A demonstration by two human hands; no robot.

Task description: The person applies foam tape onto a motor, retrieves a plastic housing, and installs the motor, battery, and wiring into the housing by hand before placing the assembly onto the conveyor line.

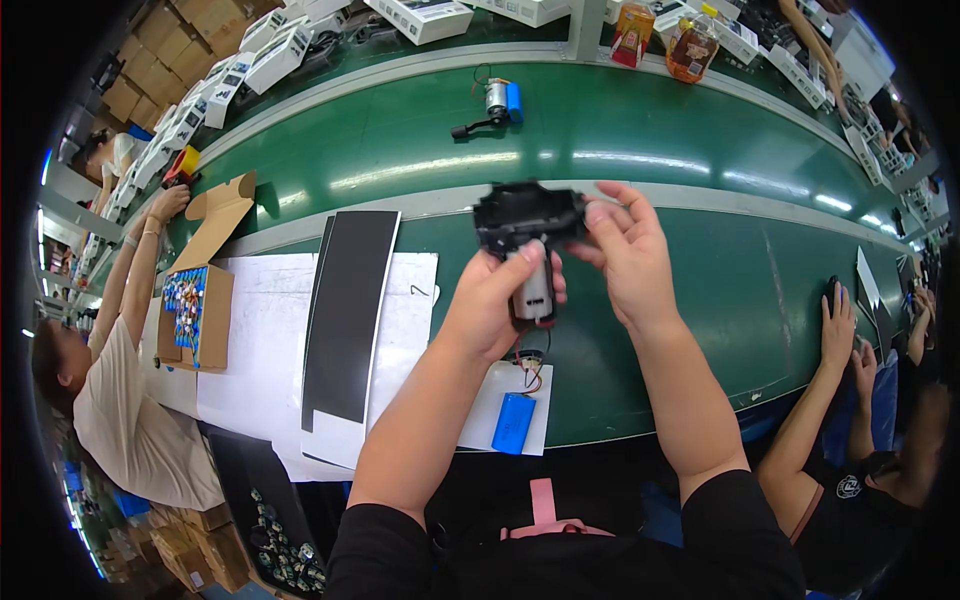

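My left hand (490, 300) grips a silver cylindrical motor (535, 295), its thumb lying along the top of the metal body. Joined to the motor's far end is a black plastic housing (525, 215), slightly blurred. At the housing's right end, my right hand (630, 255) holds its edge between thumb and fingers, the upper fingers partly extended. Thin wires hang below the motor to a small round circuit board (528, 362). Beneath that, a blue battery pack (514, 424) lies on a white sheet near the table's front edge.
On the green conveyor (400, 140) ahead sits another motor assembly (495, 105) with a blue battery. Black boards (350, 310) and a cardboard box (215, 315) of small parts are at left. Co-workers flank me: one reaches forward (150, 225), another rests a hand (838, 325) on the table.
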